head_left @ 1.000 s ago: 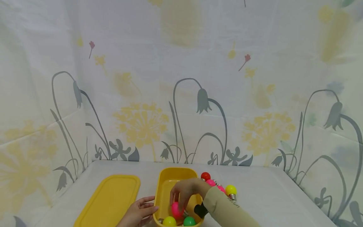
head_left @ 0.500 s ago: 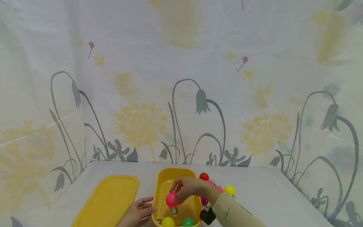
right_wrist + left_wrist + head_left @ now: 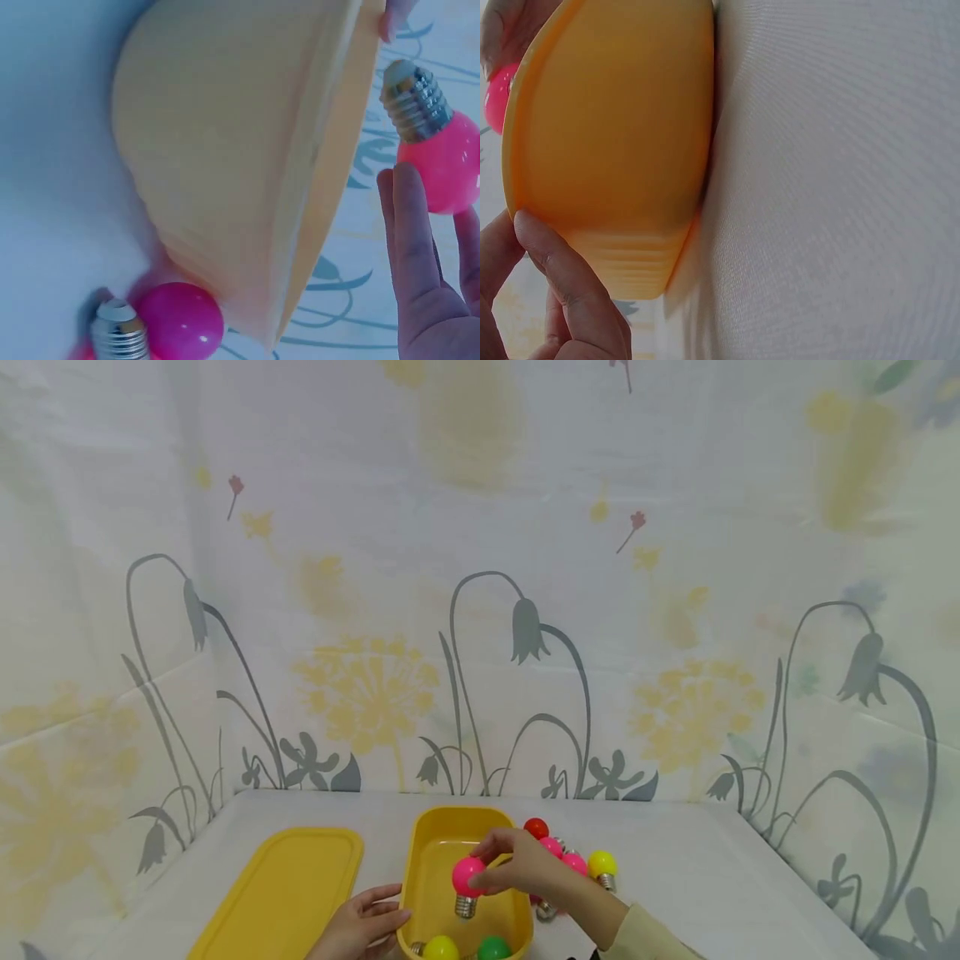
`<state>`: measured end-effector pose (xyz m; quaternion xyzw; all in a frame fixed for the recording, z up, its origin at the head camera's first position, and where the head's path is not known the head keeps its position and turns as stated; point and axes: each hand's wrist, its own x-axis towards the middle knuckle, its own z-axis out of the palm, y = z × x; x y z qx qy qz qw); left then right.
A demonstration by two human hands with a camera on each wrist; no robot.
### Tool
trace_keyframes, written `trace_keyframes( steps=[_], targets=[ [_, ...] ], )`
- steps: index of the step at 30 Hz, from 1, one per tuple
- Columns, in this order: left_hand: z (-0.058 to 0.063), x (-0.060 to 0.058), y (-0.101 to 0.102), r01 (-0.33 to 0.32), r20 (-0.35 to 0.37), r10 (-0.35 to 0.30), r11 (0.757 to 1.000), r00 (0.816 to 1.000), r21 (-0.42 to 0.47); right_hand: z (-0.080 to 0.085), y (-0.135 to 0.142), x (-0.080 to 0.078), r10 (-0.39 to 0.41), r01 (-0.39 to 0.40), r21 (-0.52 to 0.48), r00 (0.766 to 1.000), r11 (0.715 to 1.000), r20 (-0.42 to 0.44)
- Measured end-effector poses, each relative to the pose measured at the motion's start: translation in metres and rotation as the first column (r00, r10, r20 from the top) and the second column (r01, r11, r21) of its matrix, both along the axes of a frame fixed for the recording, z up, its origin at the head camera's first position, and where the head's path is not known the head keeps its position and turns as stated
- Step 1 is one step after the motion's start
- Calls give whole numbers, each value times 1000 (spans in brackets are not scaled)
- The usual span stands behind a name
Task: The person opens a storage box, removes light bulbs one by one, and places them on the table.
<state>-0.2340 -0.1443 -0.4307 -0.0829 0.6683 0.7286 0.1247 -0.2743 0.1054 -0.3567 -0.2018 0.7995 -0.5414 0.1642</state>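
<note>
My right hand point(image 3: 525, 864) pinches a pink light bulb point(image 3: 467, 877) by its round globe, over the inside of a deep yellow box point(image 3: 435, 868). The bulb's metal screw base points down in the head view. Behind it, at the near end of the box, lie a yellow bulb point(image 3: 441, 948) and a green bulb point(image 3: 494, 948), both cut off by the frame edge. My left hand point(image 3: 360, 927) holds the box's left rim, with one finger against the outer wall point(image 3: 615, 135) in the left wrist view.
Flat on the table, left of the box, lies a yellow lid point(image 3: 277, 893). Several bulbs cluster on the right, among them a red bulb point(image 3: 536, 828), a yellow bulb point(image 3: 602, 864) and a magenta bulb point(image 3: 182, 321) close against the box. A patterned curtain point(image 3: 480, 610) hangs behind.
My right hand has raised the pink bulb from low in the box, and the bulb has turned so its base points down. My left hand stays at the rim.
</note>
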Motion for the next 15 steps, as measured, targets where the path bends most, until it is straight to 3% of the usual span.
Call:
trace_keyframes(
  steps=[8, 15],
  targets=[
    [0, 0, -3, 1, -4, -1, 1000, 1000, -7, -12, 13, 12, -116, 117, -20, 992, 993, 49],
    [0, 1, 0, 7, -13, -7, 1000, 1000, 18, -22, 27, 22, -261, 261, 10, 963, 965, 70]
  ],
)
